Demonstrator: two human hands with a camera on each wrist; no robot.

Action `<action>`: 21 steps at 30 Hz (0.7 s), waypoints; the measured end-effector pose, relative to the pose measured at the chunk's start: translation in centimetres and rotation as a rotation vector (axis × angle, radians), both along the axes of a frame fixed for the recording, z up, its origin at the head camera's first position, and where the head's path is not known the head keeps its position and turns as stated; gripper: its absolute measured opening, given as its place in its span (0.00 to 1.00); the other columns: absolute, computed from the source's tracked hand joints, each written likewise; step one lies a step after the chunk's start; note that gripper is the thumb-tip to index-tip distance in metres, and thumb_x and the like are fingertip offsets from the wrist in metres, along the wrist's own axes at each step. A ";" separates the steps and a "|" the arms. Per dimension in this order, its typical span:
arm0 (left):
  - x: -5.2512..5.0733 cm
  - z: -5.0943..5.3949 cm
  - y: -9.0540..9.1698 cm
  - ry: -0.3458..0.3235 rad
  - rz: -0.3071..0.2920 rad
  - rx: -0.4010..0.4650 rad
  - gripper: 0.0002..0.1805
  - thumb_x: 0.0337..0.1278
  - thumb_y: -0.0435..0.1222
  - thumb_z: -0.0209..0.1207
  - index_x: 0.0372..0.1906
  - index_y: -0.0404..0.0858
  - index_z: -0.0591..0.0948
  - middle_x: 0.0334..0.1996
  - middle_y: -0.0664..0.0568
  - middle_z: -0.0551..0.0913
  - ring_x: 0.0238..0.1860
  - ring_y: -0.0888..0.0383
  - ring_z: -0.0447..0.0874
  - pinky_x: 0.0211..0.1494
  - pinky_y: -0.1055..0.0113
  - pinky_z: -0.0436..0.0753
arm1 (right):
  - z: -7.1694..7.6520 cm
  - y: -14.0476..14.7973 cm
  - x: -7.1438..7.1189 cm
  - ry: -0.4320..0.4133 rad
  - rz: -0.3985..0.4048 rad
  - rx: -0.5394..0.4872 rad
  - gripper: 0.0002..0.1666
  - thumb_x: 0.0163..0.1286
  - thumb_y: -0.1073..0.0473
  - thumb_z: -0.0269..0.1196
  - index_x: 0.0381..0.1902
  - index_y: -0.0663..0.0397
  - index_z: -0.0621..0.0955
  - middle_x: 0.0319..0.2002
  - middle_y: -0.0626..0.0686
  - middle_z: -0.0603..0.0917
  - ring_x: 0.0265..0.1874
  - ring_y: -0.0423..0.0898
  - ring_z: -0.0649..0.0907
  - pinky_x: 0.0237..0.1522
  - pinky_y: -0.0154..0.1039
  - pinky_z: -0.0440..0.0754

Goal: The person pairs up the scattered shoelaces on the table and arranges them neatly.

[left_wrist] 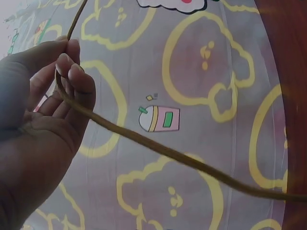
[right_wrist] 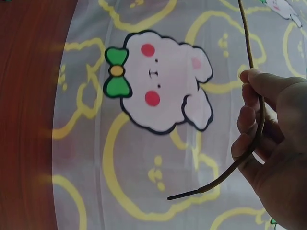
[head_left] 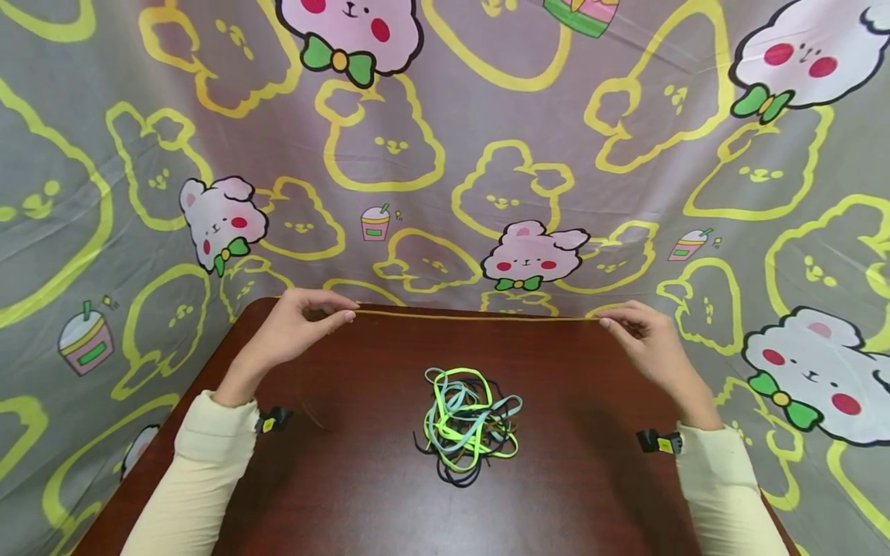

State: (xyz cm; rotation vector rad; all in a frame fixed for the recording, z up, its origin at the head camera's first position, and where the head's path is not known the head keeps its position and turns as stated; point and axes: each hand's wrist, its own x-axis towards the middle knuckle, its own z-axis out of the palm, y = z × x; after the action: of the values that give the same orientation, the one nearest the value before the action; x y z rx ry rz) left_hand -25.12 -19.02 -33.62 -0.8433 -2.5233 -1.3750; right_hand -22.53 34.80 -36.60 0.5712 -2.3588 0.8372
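Observation:
A thin yellow-brown cord [head_left: 445, 316] stretches nearly level between two raised hands above the table's far part. My left hand [head_left: 306, 320] pinches it between thumb and fingertips. My right hand [head_left: 647, 336] pinches it at the other side. In the left wrist view the cord [left_wrist: 158, 147] runs out of the left hand [left_wrist: 48, 110] toward the lower right. From the right hand [right_wrist: 273, 129], in the right wrist view, a short tail of cord [right_wrist: 211, 185] hangs past the fingers and ends in a tip. A tangled pile of green, light blue and dark laces [head_left: 466, 425] lies mid-table, below the hands.
The dark red-brown table [head_left: 361, 494] carries the pile. A grey patterned cloth [head_left: 431, 208] with rabbit figures hangs behind the table and along both sides. Dark straps with small yellow marks sit at both wrists.

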 end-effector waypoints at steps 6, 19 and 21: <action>0.0 0.0 -1.1 0.019 0.035 0.005 0.08 0.65 0.33 0.66 0.46 0.37 0.89 0.30 0.51 0.86 0.28 0.59 0.79 0.32 0.68 0.80 | -0.3 1.6 -0.2 0.001 -0.051 0.001 0.07 0.67 0.71 0.67 0.41 0.60 0.89 0.33 0.50 0.84 0.24 0.36 0.71 0.26 0.27 0.68; -1.2 -0.9 -3.5 0.043 0.137 0.016 0.09 0.66 0.31 0.65 0.46 0.33 0.88 0.30 0.56 0.86 0.28 0.58 0.81 0.31 0.71 0.80 | -0.7 3.6 -0.2 -0.024 -0.139 -0.014 0.07 0.70 0.69 0.66 0.43 0.61 0.89 0.34 0.53 0.83 0.24 0.35 0.72 0.27 0.28 0.68; -1.4 -1.1 -4.0 0.045 0.154 0.014 0.08 0.66 0.31 0.65 0.46 0.33 0.88 0.30 0.57 0.86 0.28 0.58 0.81 0.32 0.72 0.80 | -0.9 4.0 -0.3 -0.024 -0.150 -0.018 0.07 0.69 0.69 0.66 0.43 0.62 0.89 0.32 0.53 0.83 0.25 0.34 0.71 0.28 0.27 0.68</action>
State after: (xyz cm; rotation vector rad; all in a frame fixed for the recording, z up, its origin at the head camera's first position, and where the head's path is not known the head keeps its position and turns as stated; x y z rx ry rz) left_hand -26.54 -22.99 -34.74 -0.6544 -2.4838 -1.3095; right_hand -22.87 38.77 -37.45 0.3730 -2.3791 0.8003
